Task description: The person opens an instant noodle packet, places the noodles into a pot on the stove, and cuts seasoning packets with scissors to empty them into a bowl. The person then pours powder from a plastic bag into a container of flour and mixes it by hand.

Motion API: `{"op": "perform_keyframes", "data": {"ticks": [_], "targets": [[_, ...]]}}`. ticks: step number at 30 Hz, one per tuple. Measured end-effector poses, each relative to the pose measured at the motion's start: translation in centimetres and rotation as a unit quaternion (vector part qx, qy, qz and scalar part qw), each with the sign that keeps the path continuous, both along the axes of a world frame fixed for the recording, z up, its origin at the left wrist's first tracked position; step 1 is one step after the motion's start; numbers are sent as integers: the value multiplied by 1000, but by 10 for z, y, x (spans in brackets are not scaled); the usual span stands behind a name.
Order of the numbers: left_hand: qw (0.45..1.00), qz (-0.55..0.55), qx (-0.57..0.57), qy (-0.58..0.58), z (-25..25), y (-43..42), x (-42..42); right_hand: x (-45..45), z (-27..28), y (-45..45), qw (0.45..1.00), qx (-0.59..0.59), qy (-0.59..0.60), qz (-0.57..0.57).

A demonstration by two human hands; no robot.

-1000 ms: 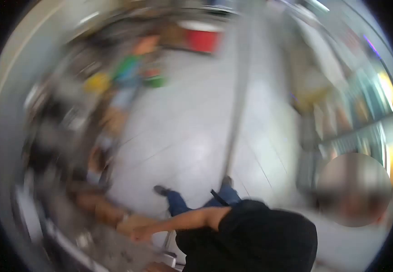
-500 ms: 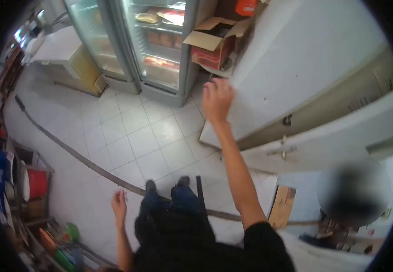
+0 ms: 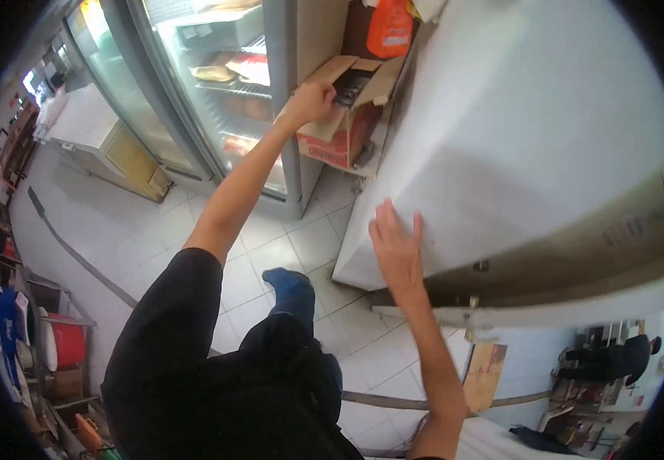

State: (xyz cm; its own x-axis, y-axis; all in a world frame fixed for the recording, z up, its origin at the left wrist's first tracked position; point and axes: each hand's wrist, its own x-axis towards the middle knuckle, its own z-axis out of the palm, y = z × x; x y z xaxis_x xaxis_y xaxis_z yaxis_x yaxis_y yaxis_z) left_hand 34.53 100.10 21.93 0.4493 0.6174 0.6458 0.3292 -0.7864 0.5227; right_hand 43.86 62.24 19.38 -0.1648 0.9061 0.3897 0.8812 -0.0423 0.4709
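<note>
My left hand (image 3: 313, 103) is stretched out to an opened cardboard box (image 3: 330, 149), its fingers curled at the box's near flap. Dark contents (image 3: 353, 88) show inside the box, too small to name. The box is red and brown and stands on a small ledge beside a glass-door fridge. My right hand (image 3: 397, 249) has its fingers spread, over the edge of a large white panel (image 3: 500, 153), and holds nothing. Whether it touches the panel I cannot tell.
An orange bag or bottle (image 3: 390, 29) is behind the box. Left are a lit display fridge (image 3: 228, 92) and a chest freezer (image 3: 90, 123). A dark strip (image 3: 86, 261) crosses the tiled floor. Shelving (image 3: 63, 345) lines the far left. Another person (image 3: 615, 360) stands at right.
My left hand has come up from low beside my body to the box. The right hand has moved down, away from the box. The view has shifted closer to the fridge and box.
</note>
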Motion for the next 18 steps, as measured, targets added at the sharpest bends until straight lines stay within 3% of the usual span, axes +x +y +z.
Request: {"op": "perform_keyframes", "data": {"ticks": [2, 4, 6, 8, 10, 11, 12, 13, 14, 15, 16, 18], "targets": [[976, 43, -71, 201, -6, 16, -3, -22, 3, 1, 997, -10, 38, -74], [998, 53, -11, -10, -31, 18, -12, -54, -5, 10, 982, 37, 70, -170], [997, 43, 13, -70, -43, 23, -17, -98, 36, 37, 933, 11, 285, -221], [994, 33, -25, -102, -49, 34, -15, -93, 55, 91, 888, 2, 447, -110], [989, 22, -73, -125, -54, 27, -16, -54, 60, 173, 864, 75, 486, -107], [992, 41, -68, -93, -50, 25, -14, -36, 74, 226, 860, 175, 475, -59], [994, 60, -60, -63, -49, 26, -11, -17, 75, 274, 830, 172, 528, -56], [993, 48, -72, -85, -59, 30, -9, 3, 74, 321, 815, 137, 562, -37], [993, 41, -75, -85, -60, 32, -9, 23, 59, 368, 836, 55, 542, -64], [991, 43, -94, -91, -59, 32, -8, 45, 40, 409, 874, -6, 485, -36], [988, 42, -111, -97, -57, 32, -8, 56, 34, 443, 889, -136, 427, -90], [991, 21, -103, -79, -58, 32, -8, 67, 4, 486, 886, -350, 272, -139]]}}
